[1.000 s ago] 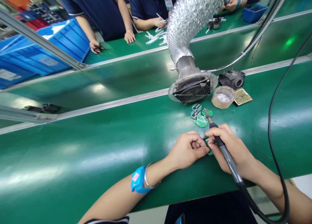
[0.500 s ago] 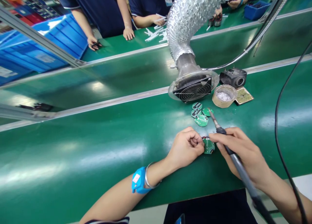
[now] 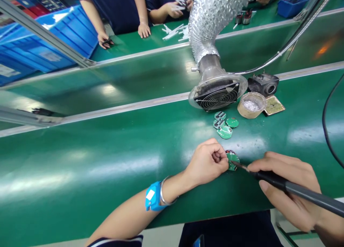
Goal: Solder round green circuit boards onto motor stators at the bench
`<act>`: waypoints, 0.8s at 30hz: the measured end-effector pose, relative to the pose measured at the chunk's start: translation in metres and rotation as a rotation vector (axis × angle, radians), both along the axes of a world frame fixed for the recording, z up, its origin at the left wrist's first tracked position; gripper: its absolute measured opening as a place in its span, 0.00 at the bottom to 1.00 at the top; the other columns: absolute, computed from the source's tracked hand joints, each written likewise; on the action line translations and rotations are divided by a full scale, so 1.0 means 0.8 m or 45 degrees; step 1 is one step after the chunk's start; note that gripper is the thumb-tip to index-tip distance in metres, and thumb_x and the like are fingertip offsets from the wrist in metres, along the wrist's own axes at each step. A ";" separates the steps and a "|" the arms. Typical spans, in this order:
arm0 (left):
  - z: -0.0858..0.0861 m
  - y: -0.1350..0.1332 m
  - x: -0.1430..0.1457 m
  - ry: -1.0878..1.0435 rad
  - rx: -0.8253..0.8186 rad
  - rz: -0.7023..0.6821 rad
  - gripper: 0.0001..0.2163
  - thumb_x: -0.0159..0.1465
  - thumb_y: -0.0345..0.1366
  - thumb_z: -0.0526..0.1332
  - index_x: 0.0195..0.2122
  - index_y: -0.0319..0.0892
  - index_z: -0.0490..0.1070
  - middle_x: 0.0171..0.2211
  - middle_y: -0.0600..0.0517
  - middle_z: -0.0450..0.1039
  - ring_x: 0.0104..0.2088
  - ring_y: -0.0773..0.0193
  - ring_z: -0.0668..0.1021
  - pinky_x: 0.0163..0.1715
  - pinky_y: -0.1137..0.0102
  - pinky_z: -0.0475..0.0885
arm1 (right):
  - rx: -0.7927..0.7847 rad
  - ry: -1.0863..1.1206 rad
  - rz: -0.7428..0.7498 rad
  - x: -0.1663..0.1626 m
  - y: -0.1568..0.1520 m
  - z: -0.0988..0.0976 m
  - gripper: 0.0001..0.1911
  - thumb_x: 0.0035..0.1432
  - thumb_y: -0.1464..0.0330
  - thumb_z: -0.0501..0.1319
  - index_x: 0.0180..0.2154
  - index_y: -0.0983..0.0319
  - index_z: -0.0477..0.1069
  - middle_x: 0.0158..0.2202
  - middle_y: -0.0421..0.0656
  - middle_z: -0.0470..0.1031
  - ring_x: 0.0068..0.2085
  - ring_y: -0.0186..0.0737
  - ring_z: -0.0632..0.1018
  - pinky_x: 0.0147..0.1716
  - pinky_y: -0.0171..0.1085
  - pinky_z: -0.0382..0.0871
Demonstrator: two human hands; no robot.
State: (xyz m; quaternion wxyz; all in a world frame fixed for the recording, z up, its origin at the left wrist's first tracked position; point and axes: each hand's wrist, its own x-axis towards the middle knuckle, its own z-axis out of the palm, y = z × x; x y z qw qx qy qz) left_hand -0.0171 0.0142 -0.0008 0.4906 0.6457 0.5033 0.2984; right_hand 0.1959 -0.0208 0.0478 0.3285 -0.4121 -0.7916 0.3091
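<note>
My left hand (image 3: 208,163) is closed in a pinch on the left edge of a small round green circuit board (image 3: 233,157) low over the green bench. A blue strap with a metal bangle circles that wrist. My right hand (image 3: 292,186) grips a soldering iron (image 3: 271,179) like a pen, its dark handle slanting down to the right. The iron's tip is at the board's face; whether it touches, I cannot tell. Several other round circuit boards (image 3: 224,132) lie in a loose group just beyond my left hand.
Past the boards stand a fan-fronted extractor (image 3: 217,96) on a silver duct (image 3: 205,28), a round tub (image 3: 249,109) of shiny bits, a sponge tray (image 3: 274,106) and a dark iron stand (image 3: 263,85). A black cable (image 3: 328,132) hangs at right. Across the divider, co-workers handle white strips (image 3: 174,32).
My right hand has moved right and lower, turning the soldering iron so its tip came down from above the loose boards to the held board. My left hand keeps its pinch.
</note>
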 end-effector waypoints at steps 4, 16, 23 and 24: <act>-0.001 0.000 0.001 0.013 0.024 0.009 0.03 0.49 0.24 0.60 0.22 0.37 0.70 0.25 0.56 0.65 0.20 0.76 0.66 0.19 0.79 0.61 | 0.013 0.019 0.009 0.000 0.001 -0.001 0.11 0.55 0.75 0.55 0.41 0.61 0.70 0.27 0.38 0.70 0.24 0.31 0.69 0.24 0.33 0.63; 0.001 0.000 0.002 0.033 0.044 0.019 0.04 0.49 0.23 0.60 0.21 0.38 0.69 0.25 0.56 0.65 0.20 0.75 0.66 0.19 0.78 0.61 | 0.070 0.074 0.011 0.005 0.004 0.006 0.12 0.55 0.76 0.55 0.40 0.61 0.73 0.26 0.39 0.70 0.24 0.34 0.69 0.22 0.36 0.61; 0.000 0.000 0.003 0.065 0.047 0.021 0.04 0.49 0.24 0.60 0.21 0.38 0.68 0.24 0.56 0.64 0.20 0.75 0.66 0.19 0.78 0.61 | 0.516 -0.192 -0.605 0.045 0.066 -0.041 0.13 0.60 0.68 0.61 0.47 0.58 0.74 0.39 0.43 0.78 0.38 0.42 0.77 0.39 0.41 0.71; 0.000 0.000 0.003 0.067 0.045 0.023 0.04 0.49 0.24 0.60 0.21 0.38 0.68 0.25 0.56 0.64 0.20 0.76 0.65 0.19 0.78 0.61 | 0.489 -0.245 -0.585 0.049 0.072 -0.050 0.14 0.60 0.69 0.61 0.49 0.59 0.73 0.41 0.45 0.78 0.40 0.43 0.78 0.41 0.41 0.72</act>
